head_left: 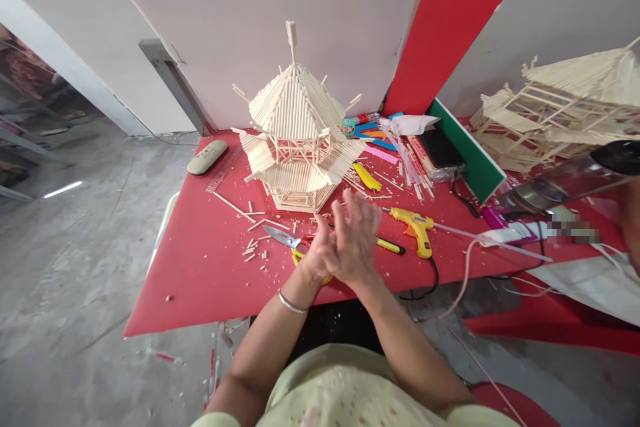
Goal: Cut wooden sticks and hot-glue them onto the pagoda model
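Just in front of the table's near edge, my left hand (323,255) and my right hand (357,240) touch each other, palms together and fingers stretched out. Neither holds anything that I can see. Partly hidden under them lie scissors (283,237) with red and yellow handles. Beyond my hands stands a pavilion model (295,107) built of thin wooden sticks, with a pointed roof and a lower skirt roof. A yellow and black utility knife (391,246) and a yellow hot glue gun (416,228) lie to the right of my hands.
Stick offcuts (250,250) litter the red table (185,280). A beige remote-like object (207,157) sits at the left. Behind rise white panels (260,27). Farther right are a green board (467,153), a clear bottle (560,183), cables and another stick model (565,113).
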`<state>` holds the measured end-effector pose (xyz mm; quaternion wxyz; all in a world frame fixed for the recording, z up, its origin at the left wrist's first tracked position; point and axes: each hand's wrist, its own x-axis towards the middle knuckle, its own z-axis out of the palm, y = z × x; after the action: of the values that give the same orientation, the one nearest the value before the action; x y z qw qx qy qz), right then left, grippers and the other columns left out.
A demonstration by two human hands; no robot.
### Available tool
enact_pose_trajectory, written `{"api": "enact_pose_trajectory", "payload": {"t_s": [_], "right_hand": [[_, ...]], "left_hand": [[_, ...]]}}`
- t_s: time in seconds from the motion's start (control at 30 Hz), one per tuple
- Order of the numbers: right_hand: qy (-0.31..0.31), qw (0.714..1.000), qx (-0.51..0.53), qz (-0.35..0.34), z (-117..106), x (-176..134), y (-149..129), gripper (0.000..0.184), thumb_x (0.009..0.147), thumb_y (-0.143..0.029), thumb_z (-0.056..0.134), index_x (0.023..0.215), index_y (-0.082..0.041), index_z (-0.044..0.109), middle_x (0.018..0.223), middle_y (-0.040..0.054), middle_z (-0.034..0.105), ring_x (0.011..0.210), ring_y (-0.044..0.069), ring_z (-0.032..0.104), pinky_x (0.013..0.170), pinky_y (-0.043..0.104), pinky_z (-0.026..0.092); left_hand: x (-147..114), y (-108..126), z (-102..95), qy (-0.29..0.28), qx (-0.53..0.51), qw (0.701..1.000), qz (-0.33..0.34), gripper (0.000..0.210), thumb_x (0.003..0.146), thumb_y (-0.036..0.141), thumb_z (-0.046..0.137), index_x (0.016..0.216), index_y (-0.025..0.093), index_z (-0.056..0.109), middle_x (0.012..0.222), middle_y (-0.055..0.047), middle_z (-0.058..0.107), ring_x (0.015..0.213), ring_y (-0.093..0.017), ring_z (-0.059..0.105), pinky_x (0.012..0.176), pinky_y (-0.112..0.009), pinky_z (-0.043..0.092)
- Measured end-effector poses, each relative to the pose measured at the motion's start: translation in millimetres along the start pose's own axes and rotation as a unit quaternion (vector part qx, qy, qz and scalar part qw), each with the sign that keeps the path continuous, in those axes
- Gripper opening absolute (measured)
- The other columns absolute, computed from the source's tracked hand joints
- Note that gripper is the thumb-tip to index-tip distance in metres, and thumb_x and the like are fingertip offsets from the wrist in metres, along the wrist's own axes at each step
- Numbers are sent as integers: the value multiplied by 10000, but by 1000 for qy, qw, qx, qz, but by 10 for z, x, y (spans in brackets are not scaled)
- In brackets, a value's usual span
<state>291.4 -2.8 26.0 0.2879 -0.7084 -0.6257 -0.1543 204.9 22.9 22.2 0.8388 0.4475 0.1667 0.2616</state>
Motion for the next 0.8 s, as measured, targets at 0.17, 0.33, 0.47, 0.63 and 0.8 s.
{"api": "enact_pose_trajectory", "payload": {"t_s": [0.17, 0.33, 0.47, 0.63, 0.8], "right_hand": [[146, 986, 58, 62, -231, 245, 464, 866, 981, -724, 198, 1637, -159, 187, 1654, 217, 282, 1558, 387, 214, 1210, 688, 175], [120, 986, 100, 54, -194, 120, 155, 856, 990, -692, 273, 1645, -162, 122, 1681, 230, 202, 1571, 410, 149, 1199, 727, 134], [36, 987, 159, 4, -102, -132, -230, 925, 944, -688, 434, 1654, -199, 99, 1679, 194, 243, 1578, 425, 97, 1214, 735, 73], [-12, 985, 170, -8, -86, -234, -177, 849, 964, -647, 433, 1653, -243, 142, 1682, 139, 280, 1587, 389, 98, 1244, 692, 83], [8, 976, 218, -2, -204, -245, 14, 667, 1025, -526, 416, 1604, -217, 299, 1621, 154, 399, 1550, 326, 275, 1235, 614, 272]], "left_hand": [[34, 63, -68, -180, -137, 974, 6, 1233, 695, 1002, 108, 1506, 166, 513, 1618, -155, 415, 1575, -349, 214, 1284, -480, 170], [14, 29, -85, -137, -151, 979, 1, 1209, 716, 993, 108, 1483, 163, 535, 1597, -159, 443, 1573, -352, 214, 1270, -486, 204], [-7, 23, -132, -50, -147, 988, -3, 1140, 762, 964, 79, 1450, 192, 560, 1551, -140, 494, 1554, -329, 276, 1221, -449, 306], [38, 19, -115, -8, -125, 992, 0, 1017, 806, 941, 183, 1369, 214, 619, 1441, -139, 591, 1516, -332, 355, 1174, -461, 381], [129, 38, -96, 9, -112, 994, 7, 850, 828, 881, 422, 1224, 177, 687, 1221, -152, 710, 1274, -313, 616, 1031, -424, 513]]}}
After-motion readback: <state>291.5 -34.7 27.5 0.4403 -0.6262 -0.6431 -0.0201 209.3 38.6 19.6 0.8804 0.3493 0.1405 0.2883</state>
